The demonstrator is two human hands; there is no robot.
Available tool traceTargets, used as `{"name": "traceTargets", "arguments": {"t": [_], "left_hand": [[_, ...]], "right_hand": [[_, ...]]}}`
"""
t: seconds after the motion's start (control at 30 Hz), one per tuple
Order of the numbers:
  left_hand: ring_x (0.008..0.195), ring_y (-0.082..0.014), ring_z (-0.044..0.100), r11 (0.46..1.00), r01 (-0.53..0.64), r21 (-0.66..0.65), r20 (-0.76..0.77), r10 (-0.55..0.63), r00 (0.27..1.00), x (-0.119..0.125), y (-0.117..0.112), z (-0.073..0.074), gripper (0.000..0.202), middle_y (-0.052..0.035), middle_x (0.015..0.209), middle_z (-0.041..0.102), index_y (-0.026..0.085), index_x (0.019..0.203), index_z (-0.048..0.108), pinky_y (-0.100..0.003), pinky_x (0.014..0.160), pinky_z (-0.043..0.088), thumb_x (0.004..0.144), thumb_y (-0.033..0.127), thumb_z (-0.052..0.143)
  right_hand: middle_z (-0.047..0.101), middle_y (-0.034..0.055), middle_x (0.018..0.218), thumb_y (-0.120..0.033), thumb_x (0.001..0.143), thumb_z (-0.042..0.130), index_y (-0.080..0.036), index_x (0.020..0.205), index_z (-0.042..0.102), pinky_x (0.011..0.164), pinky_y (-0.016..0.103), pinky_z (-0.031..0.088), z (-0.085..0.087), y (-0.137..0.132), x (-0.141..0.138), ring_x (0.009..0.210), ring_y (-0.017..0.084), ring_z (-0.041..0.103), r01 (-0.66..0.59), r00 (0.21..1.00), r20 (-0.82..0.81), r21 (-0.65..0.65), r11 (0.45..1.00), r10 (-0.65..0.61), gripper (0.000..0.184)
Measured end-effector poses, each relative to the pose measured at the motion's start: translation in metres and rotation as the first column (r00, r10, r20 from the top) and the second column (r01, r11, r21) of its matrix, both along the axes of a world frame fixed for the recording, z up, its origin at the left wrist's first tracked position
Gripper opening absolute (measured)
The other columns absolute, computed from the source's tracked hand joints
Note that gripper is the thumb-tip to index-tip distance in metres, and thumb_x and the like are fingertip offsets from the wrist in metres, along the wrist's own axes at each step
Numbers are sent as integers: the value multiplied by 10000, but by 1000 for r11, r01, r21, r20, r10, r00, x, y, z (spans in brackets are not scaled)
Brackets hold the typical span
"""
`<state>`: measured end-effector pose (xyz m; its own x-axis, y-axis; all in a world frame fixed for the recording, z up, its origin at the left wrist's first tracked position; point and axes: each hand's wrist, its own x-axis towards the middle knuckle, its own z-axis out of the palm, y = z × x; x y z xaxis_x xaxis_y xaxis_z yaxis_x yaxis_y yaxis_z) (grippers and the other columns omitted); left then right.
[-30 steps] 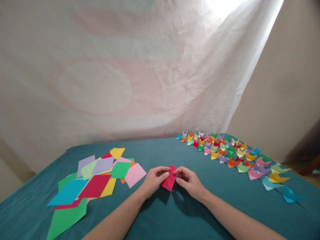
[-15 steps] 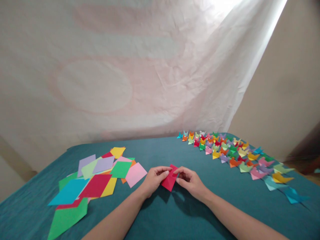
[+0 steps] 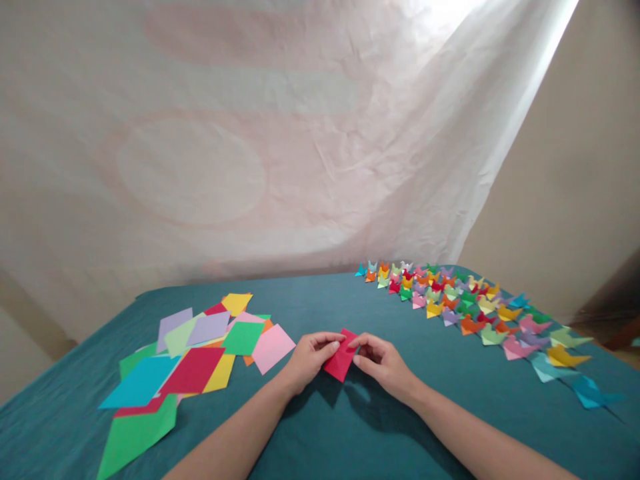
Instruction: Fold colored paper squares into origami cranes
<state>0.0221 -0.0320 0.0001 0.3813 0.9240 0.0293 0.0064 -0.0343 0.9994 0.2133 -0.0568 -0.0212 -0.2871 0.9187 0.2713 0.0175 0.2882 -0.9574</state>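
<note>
A red piece of folded origami paper (image 3: 340,362), roughly diamond-shaped with creases showing, is held up a little above the table between both hands. My left hand (image 3: 311,357) pinches its left edge, thumb lying on the front face. On the opposite side my right hand (image 3: 379,360) has its fingers curled at the paper's right edge, the index fingertip on the upper right part and the thumb by the lower right edge. The fingertips behind the paper are hidden.
Loose coloured paper squares (image 3: 195,370) lie overlapping on the left. Rows of small folded paper birds (image 3: 470,325) in many colours run along the right side. A teal cloth (image 3: 280,433) covers the table; a pale sheet (image 3: 300,167) hangs behind it.
The hands and the red paper keep nearly the same pose. The whole view has shifted very slightly.
</note>
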Motion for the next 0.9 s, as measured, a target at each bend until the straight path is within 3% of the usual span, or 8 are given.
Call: {"name": "traceTargets", "arguments": {"t": [0.1, 0.3, 0.47, 0.6, 0.77, 0.9], "left_hand": [[821, -188, 605, 1000, 2, 7, -3, -2, 1000, 0, 0, 0, 281, -79, 955, 696, 139, 976, 697, -282, 766, 443, 758, 310, 651], [830, -192, 605, 1000, -7, 19, 5, 6, 1000, 0, 2, -3, 277, -79, 959, 694, 139, 964, 698, -287, 777, 443, 746, 306, 662], [833, -195, 605, 1000, -10, 27, 2, 10, 1000, 0, 2, -2, 280, -81, 954, 695, 133, 956, 699, -289, 783, 444, 742, 311, 667], [835, -198, 607, 1000, -1, 30, -1, 1, 1000, 0, 2, -1, 285, -83, 957, 695, 133, 961, 697, -288, 777, 445, 757, 327, 651], [814, -192, 610, 1000, 24, 8, -13, -24, 1000, -1, 2, -1, 308, -80, 960, 696, 142, 985, 692, -279, 745, 447, 763, 350, 647], [752, -184, 617, 998, 57, -35, -14, -58, 998, -1, 2, 1, 391, -80, 917, 701, 144, 1025, 679, -284, 719, 447, 759, 430, 645]], "right_hand": [[498, -32, 654, -272, 797, 604, -175, 996, 575, 519, 223, 298, 1, 0, 0, 554, 101, 406, -19, 1000, -25, -12, 1000, 18, 223], [594, 30, 917, -183, 769, 556, -212, 1089, 523, 647, 258, 412, 12, -4, -1, 712, 137, 512, 4, 992, -128, -44, 999, -10, 323], [579, 30, 889, -220, 816, 513, -210, 1099, 512, 638, 263, 431, 12, -4, -2, 691, 136, 516, 15, 992, -127, -54, 998, -21, 283], [575, 18, 870, -228, 818, 526, -222, 1171, 484, 628, 260, 416, 9, -4, -3, 686, 139, 509, 59, 996, -62, 32, 998, -57, 355], [569, 16, 773, -251, 823, 538, -193, 966, 621, 594, 257, 384, 8, -5, -4, 638, 141, 486, 131, 984, 104, 147, 980, -147, 175], [542, 14, 738, -314, 821, 569, -196, 857, 680, 572, 253, 368, 8, -2, -2, 627, 141, 478, 171, 975, 109, 198, 965, -195, 167]]}}
